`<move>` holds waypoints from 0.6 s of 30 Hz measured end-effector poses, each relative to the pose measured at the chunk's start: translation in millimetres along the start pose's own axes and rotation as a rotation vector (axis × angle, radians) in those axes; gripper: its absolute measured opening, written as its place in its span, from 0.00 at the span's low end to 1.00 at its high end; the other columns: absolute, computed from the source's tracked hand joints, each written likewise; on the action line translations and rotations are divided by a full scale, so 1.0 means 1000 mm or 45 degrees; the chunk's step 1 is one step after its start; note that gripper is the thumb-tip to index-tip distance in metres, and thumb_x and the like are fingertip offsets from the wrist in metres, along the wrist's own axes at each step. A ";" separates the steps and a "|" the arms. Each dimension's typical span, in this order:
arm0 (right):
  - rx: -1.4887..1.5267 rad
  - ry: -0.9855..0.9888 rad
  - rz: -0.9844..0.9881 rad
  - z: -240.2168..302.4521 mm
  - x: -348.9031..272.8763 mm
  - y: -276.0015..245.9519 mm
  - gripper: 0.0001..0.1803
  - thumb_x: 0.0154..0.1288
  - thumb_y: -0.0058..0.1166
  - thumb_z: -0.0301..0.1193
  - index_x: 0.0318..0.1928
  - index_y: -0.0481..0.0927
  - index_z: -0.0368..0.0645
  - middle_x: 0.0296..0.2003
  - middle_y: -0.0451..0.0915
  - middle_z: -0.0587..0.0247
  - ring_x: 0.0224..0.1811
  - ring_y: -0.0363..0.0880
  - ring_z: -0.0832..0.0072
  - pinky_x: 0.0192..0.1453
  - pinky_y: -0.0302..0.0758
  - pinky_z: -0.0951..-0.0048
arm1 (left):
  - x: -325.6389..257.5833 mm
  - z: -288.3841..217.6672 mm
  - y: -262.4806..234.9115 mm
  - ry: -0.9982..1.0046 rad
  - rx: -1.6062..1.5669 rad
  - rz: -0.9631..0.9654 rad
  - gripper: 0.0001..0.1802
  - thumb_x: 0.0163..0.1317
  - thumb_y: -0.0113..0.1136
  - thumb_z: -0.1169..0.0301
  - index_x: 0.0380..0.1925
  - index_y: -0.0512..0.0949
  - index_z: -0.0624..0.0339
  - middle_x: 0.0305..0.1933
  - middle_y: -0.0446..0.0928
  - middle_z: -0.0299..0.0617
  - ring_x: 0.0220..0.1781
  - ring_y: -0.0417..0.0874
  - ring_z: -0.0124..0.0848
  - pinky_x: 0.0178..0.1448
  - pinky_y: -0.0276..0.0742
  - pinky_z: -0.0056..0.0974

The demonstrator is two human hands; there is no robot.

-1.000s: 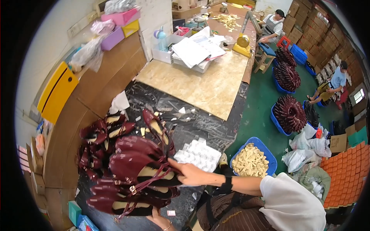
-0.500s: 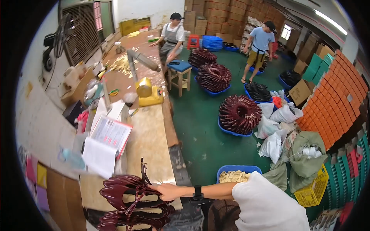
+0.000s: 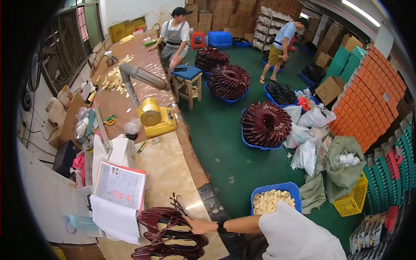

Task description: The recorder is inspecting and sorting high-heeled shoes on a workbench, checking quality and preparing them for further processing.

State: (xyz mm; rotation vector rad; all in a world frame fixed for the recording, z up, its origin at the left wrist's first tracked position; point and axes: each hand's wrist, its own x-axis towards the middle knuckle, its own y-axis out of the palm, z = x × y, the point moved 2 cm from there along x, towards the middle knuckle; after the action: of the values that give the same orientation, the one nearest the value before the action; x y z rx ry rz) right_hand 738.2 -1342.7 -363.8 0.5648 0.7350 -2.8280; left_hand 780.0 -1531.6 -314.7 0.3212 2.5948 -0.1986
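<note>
Several glossy maroon shoes (image 3: 151, 219) lie side by side near the bench's front end, with pale insoles showing. My right hand (image 3: 200, 225) reaches in from the right and is closed at the edge of the farthest one, around its thin dark straps (image 3: 177, 203), which stick up past the fingers. The fingertips are partly hidden by the straps. A dark watch (image 3: 222, 226) is on that wrist. My left hand is out of view.
An open binder (image 3: 119, 188) lies left of the shoes, and a yellow machine (image 3: 158, 123) stands farther along the bench. On the floor to the right are a blue tub of beige pieces (image 3: 275, 190) and blue tubs of maroon shoes (image 3: 266, 125). Two people (image 3: 175, 37) are farther back.
The view has shifted, and the shoes with my right hand appear farther right and lower. My hand stays at the straps. The standing person has bent forward; the seated person's head has turned.
</note>
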 end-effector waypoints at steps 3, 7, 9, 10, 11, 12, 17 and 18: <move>-0.008 0.121 -0.018 0.006 -0.004 -0.010 0.45 0.52 0.46 0.29 0.69 0.40 0.37 0.38 0.77 0.31 0.41 0.75 0.39 0.45 0.71 0.49 | 0.007 0.009 -0.015 -0.013 0.055 0.045 0.21 0.61 0.52 0.60 0.52 0.71 0.57 0.51 0.76 0.49 0.47 0.78 0.45 0.54 0.72 0.48; 0.031 0.076 -0.037 -0.006 0.003 -0.007 0.44 0.53 0.46 0.29 0.70 0.42 0.41 0.41 0.77 0.33 0.44 0.76 0.41 0.47 0.70 0.51 | -0.001 0.023 -0.020 -0.019 0.133 0.140 0.20 0.61 0.52 0.61 0.51 0.72 0.57 0.50 0.76 0.48 0.46 0.78 0.44 0.53 0.72 0.47; 0.090 -0.002 -0.016 -0.005 0.007 -0.004 0.44 0.54 0.45 0.29 0.70 0.41 0.41 0.43 0.76 0.32 0.46 0.74 0.41 0.49 0.70 0.52 | 0.000 0.025 -0.011 0.001 0.179 0.216 0.20 0.61 0.52 0.61 0.50 0.72 0.57 0.50 0.76 0.48 0.46 0.78 0.44 0.53 0.73 0.47; 0.137 0.035 0.077 -0.003 0.007 -0.006 0.44 0.55 0.46 0.31 0.70 0.41 0.39 0.49 0.73 0.33 0.52 0.72 0.44 0.56 0.68 0.57 | 0.000 0.024 -0.007 0.013 0.206 0.251 0.20 0.61 0.52 0.61 0.50 0.72 0.57 0.50 0.76 0.48 0.46 0.78 0.44 0.53 0.73 0.47; 0.137 0.020 0.067 -0.002 0.005 -0.008 0.44 0.55 0.46 0.31 0.70 0.41 0.39 0.49 0.73 0.33 0.52 0.72 0.44 0.56 0.68 0.57 | 0.000 0.023 -0.003 0.027 0.237 0.284 0.19 0.61 0.52 0.61 0.50 0.72 0.57 0.50 0.76 0.48 0.46 0.78 0.43 0.53 0.73 0.47; 0.200 -0.099 -0.046 -0.011 0.005 -0.009 0.45 0.56 0.47 0.32 0.70 0.40 0.37 0.53 0.71 0.34 0.55 0.71 0.47 0.58 0.67 0.59 | 0.003 0.020 0.005 0.050 0.274 0.337 0.19 0.61 0.52 0.61 0.50 0.73 0.57 0.49 0.77 0.47 0.45 0.78 0.43 0.52 0.73 0.46; 0.134 -0.008 -0.061 -0.010 -0.020 -0.008 0.56 0.61 0.48 0.56 0.68 0.34 0.27 0.66 0.52 0.30 0.70 0.52 0.47 0.71 0.53 0.62 | 0.004 0.011 0.031 0.130 0.476 0.504 0.18 0.61 0.52 0.61 0.48 0.73 0.58 0.48 0.77 0.47 0.45 0.78 0.42 0.52 0.73 0.45; 0.181 0.008 0.062 -0.004 -0.033 -0.007 0.62 0.58 0.43 0.67 0.68 0.33 0.25 0.67 0.46 0.29 0.71 0.45 0.44 0.74 0.47 0.61 | 0.004 0.011 0.034 0.142 0.516 0.528 0.18 0.61 0.52 0.61 0.48 0.74 0.58 0.48 0.77 0.46 0.45 0.78 0.41 0.52 0.73 0.45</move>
State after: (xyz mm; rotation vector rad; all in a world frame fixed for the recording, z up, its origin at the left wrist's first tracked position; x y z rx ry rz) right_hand 767.4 -1332.6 -350.4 0.6047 0.5171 -2.8501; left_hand 790.4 -1500.7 -328.7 1.0260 2.5095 -0.5695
